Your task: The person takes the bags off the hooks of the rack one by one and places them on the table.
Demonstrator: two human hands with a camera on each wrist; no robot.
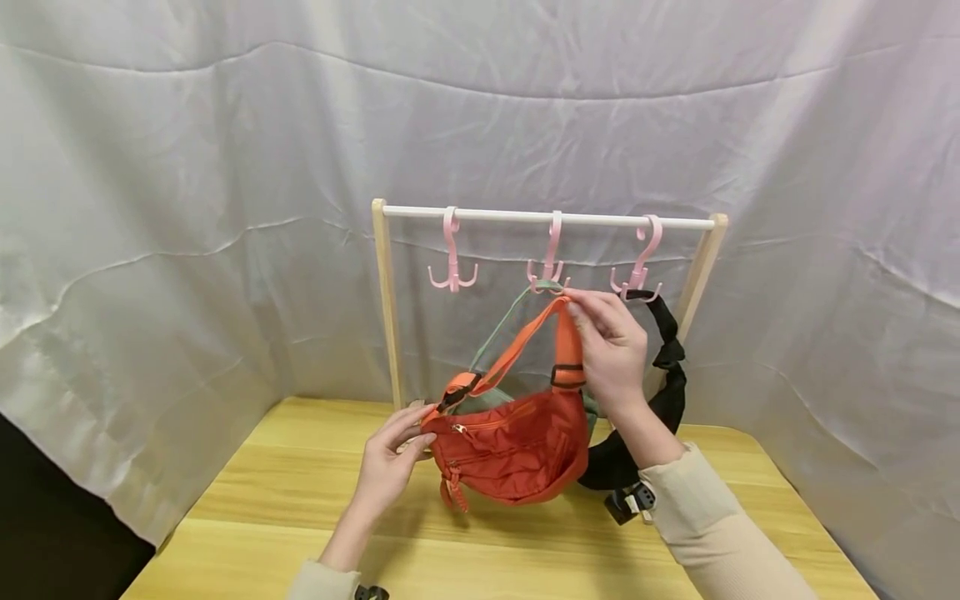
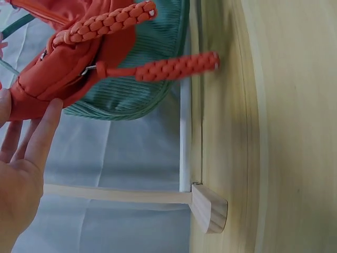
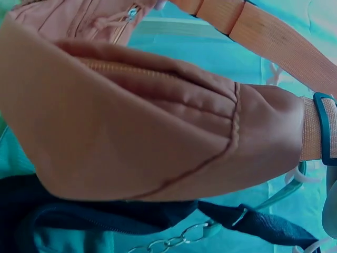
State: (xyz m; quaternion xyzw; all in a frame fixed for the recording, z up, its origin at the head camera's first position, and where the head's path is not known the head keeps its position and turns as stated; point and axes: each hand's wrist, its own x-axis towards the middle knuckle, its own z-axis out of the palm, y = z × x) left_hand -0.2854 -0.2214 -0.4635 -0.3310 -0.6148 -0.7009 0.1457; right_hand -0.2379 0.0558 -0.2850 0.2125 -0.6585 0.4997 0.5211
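Three pink hooks [image 1: 452, 250] hang from a white rail [image 1: 495, 216] across the middle of the head view. At lower centre, a red bag [image 1: 517, 458] is held up: the right hand [image 1: 617, 350] pinches its orange strap [image 1: 569, 342] near the middle hook, while the left hand [image 1: 386, 458], lower and farther left, grips the bag's end between thumb and fingers. Behind it is a green bag [image 2: 163, 37]; a black bag [image 1: 615, 467] hangs at right.
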